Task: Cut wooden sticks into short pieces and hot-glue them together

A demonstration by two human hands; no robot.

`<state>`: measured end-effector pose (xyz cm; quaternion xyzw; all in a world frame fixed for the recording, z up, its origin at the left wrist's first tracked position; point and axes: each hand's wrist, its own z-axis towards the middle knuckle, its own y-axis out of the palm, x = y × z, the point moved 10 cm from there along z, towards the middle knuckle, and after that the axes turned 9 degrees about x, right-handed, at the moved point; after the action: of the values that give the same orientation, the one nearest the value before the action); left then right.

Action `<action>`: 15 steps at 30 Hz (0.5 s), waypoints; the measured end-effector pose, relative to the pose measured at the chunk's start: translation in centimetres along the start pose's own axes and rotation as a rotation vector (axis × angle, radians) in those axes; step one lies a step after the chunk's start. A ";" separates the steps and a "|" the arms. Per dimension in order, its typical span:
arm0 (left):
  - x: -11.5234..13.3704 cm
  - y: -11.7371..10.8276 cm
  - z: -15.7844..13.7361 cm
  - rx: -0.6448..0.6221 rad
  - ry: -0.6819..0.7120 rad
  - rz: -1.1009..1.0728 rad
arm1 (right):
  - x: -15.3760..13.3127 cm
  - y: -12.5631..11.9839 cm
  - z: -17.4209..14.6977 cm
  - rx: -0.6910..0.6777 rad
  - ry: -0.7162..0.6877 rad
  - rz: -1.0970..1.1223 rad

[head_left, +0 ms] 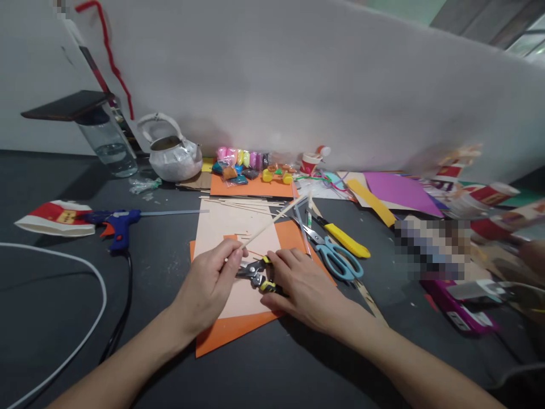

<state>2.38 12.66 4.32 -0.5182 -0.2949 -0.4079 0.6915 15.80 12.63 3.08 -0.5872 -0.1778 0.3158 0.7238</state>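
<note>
Thin wooden stick (pixel 273 220), metal pliers (pixel 254 269)

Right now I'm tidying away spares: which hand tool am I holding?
The black and yellow pliers, in your right hand; the blue scissors, yellow knife and glue gun lie untouched.

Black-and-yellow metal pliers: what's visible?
The black-and-yellow metal pliers have a dark, steel-looking head, shiny round pivots and handles spread apart. They sit roughly sideways over the pale rectangular sheet, head towards the bare left hand, handles in the bare right hand. Tips are hard to make out; contact there is unclear.
</note>
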 end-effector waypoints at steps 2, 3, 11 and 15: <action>0.1 0.3 0.0 -0.023 0.029 0.040 | -0.4 -1.9 0.3 0.057 -0.021 0.014; 0.2 0.4 0.0 -0.032 0.054 0.076 | -0.7 -3.0 0.5 0.105 -0.031 0.014; 0.2 2.0 -0.4 -0.100 0.235 0.335 | -3.3 -4.1 3.7 0.131 -0.170 0.053; -0.7 2.7 -0.4 -0.139 0.247 0.402 | -2.5 -2.0 4.3 0.061 -0.142 0.060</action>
<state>4.38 12.79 2.36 -0.5591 -0.0702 -0.3417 0.7521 11.68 13.92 6.35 -0.5463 -0.2011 0.3835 0.7170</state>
